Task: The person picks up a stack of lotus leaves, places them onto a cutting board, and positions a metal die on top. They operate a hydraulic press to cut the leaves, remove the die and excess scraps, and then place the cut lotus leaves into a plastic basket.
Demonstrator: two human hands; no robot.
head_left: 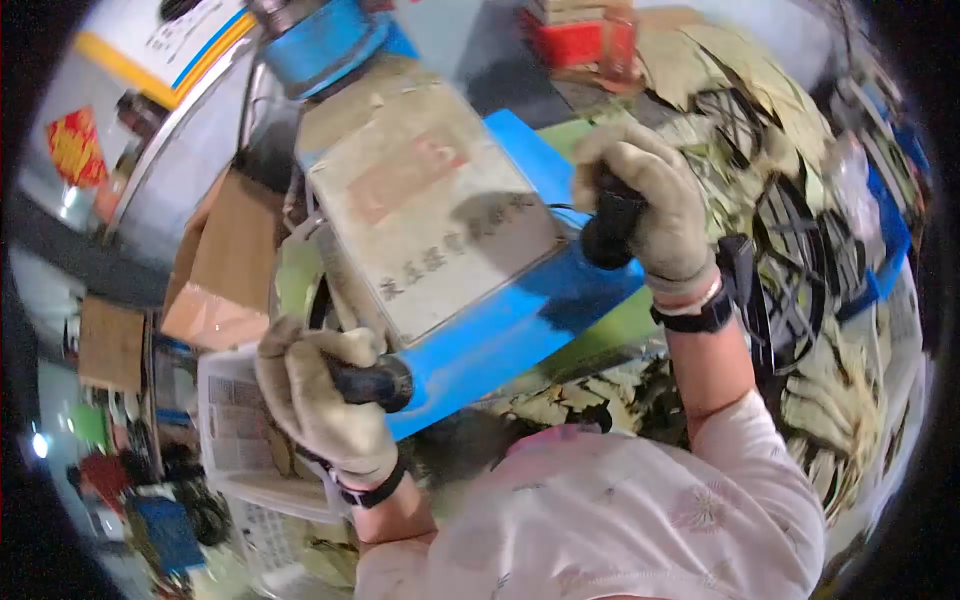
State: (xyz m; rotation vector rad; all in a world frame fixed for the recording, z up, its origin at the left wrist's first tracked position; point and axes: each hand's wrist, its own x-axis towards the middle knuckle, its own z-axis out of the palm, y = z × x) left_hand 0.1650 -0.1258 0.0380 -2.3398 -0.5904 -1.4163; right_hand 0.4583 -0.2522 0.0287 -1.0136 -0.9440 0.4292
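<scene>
Both gloved hands closed around black handles on a blue machine.
The left hand grips the near handle; the right hand, farther forward, grips the other handle. A worn, lettered panel tops the machine. Around it in the cluttered room: cardboard box, white crate, pale scraps.

The single view originates at the wearer's head and faces forward and steeply down, over a patterned shirt at close range, onto a blue machine within arm's reach. No second view shares this scene.
</scene>
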